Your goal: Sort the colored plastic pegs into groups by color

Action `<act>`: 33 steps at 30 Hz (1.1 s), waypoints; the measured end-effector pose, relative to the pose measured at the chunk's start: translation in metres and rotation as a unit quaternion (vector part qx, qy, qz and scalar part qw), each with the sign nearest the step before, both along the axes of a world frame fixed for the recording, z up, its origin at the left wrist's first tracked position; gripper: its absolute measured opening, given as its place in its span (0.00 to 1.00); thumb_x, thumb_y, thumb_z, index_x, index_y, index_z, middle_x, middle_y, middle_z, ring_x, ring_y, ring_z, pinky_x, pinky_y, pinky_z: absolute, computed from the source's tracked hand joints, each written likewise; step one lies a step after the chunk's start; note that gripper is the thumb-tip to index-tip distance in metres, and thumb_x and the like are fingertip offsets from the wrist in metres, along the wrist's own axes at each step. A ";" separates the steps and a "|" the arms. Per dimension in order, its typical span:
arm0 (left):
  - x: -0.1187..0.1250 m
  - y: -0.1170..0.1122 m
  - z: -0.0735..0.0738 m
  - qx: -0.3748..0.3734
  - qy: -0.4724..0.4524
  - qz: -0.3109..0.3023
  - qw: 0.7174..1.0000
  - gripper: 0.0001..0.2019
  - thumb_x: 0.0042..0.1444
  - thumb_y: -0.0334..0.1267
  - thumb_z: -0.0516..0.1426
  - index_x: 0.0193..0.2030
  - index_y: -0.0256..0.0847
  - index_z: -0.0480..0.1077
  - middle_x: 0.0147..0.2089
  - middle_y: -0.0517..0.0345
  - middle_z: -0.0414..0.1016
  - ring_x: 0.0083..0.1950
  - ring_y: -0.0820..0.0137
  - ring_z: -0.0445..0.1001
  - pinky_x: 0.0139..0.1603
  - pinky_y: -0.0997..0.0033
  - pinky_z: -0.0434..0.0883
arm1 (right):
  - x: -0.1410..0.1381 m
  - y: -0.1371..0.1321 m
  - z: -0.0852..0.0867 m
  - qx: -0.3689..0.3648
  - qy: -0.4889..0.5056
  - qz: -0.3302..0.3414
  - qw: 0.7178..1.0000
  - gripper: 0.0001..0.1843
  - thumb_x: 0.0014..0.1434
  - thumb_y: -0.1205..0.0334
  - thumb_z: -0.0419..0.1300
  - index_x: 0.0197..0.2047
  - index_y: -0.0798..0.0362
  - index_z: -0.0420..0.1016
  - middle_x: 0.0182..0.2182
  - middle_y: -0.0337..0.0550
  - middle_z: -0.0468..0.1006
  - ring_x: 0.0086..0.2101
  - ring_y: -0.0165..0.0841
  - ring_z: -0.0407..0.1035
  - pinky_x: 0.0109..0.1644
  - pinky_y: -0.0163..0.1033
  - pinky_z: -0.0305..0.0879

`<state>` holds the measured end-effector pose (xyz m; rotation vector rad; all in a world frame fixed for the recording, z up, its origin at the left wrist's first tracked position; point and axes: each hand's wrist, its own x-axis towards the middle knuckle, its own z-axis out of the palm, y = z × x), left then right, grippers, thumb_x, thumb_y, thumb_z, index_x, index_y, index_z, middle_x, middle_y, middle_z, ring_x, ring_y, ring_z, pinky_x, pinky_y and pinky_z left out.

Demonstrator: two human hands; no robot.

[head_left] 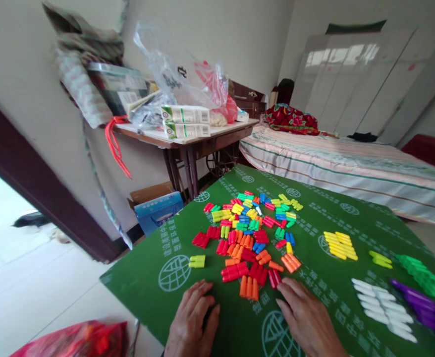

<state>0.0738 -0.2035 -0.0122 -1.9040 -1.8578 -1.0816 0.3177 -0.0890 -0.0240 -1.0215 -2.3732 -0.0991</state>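
Note:
My left hand (195,320) lies on the green board (139,277) with its fingers loosely bent and nothing in it. My right hand (308,315) rests palm down, thumb and forefinger apart, its fingertips right beside a red plastic piece (274,278); whether they touch cannot be told. Between and beyond my hands spreads a loose pile of small tube-shaped plastic pieces in red, orange, yellow, green and blue. An orange piece (249,287) is at its near edge. A lime-green piece (197,261) sits apart, ahead of my left hand.
On the right are sorted groups: yellow pieces (340,245), lime pieces (380,259), green pieces (423,275), white pieces (383,307) and purple pieces (427,307). Behind are a cluttered table (217,138) and a bed (314,163). A red bag (80,339) is at lower left.

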 end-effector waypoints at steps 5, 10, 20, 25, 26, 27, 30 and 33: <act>-0.002 -0.001 -0.003 -0.015 -0.010 0.001 1.000 0.03 0.57 0.36 0.55 0.36 0.42 0.69 0.48 0.50 0.74 0.53 0.61 0.71 0.51 0.63 0.74 | 0.004 0.004 -0.015 0.047 0.027 0.008 0.998 0.13 0.61 0.62 0.50 0.45 0.49 0.74 0.43 0.45 0.78 0.41 0.37 0.73 0.45 0.40 0.72; -0.005 0.001 0.004 0.003 -0.021 0.002 1.000 0.03 0.57 0.37 0.55 0.37 0.42 0.69 0.47 0.51 0.74 0.52 0.62 0.72 0.50 0.62 0.75 | 0.003 0.004 -0.017 0.029 0.039 0.002 0.999 0.14 0.61 0.63 0.51 0.46 0.49 0.73 0.43 0.45 0.78 0.42 0.38 0.73 0.46 0.41 0.71; -0.046 0.032 -0.007 -0.047 0.060 0.144 0.987 0.15 0.54 0.41 0.55 0.48 0.41 0.69 0.55 0.46 0.70 0.57 0.53 0.68 0.52 0.51 0.71 | 0.001 0.003 -0.015 0.037 0.034 -0.010 0.999 0.14 0.61 0.63 0.50 0.45 0.50 0.74 0.42 0.44 0.79 0.42 0.37 0.73 0.46 0.41 0.70; -0.044 0.034 -0.016 -0.093 0.041 0.133 0.986 0.17 0.55 0.41 0.54 0.51 0.39 0.68 0.57 0.44 0.68 0.57 0.54 0.68 0.54 0.50 0.69 | 0.002 0.005 -0.018 0.056 0.038 -0.008 0.998 0.14 0.62 0.63 0.49 0.45 0.51 0.74 0.41 0.44 0.79 0.41 0.36 0.73 0.45 0.39 0.69; -0.042 0.033 -0.016 -0.100 0.035 0.122 0.987 0.17 0.55 0.40 0.53 0.51 0.39 0.68 0.58 0.44 0.68 0.57 0.55 0.68 0.54 0.51 0.69 | 0.002 0.005 -0.019 0.058 0.040 -0.008 0.997 0.14 0.62 0.63 0.49 0.45 0.51 0.74 0.41 0.44 0.79 0.41 0.36 0.73 0.45 0.39 0.69; -0.040 0.032 -0.016 -0.105 0.033 0.111 0.988 0.17 0.55 0.40 0.53 0.51 0.39 0.68 0.58 0.44 0.68 0.56 0.55 0.68 0.54 0.51 0.69 | 0.002 0.005 -0.020 0.059 0.041 -0.008 0.997 0.14 0.62 0.64 0.49 0.45 0.51 0.74 0.41 0.44 0.79 0.41 0.36 0.73 0.45 0.39 0.69; -0.037 0.030 -0.013 -0.111 0.051 0.087 0.989 0.18 0.56 0.40 0.52 0.52 0.39 0.68 0.58 0.44 0.68 0.56 0.56 0.68 0.54 0.52 0.69 | 0.003 0.006 -0.022 0.057 0.041 -0.006 0.998 0.14 0.62 0.64 0.49 0.45 0.51 0.74 0.42 0.44 0.79 0.42 0.35 0.72 0.46 0.39 0.68; -0.037 0.030 -0.010 -0.112 0.070 0.078 0.988 0.18 0.57 0.40 0.52 0.53 0.41 0.67 0.58 0.45 0.68 0.57 0.57 0.68 0.55 0.52 0.69 | 0.002 0.006 -0.020 0.058 0.042 -0.003 0.997 0.14 0.62 0.64 0.49 0.46 0.51 0.74 0.42 0.43 0.79 0.41 0.36 0.72 0.46 0.39 0.68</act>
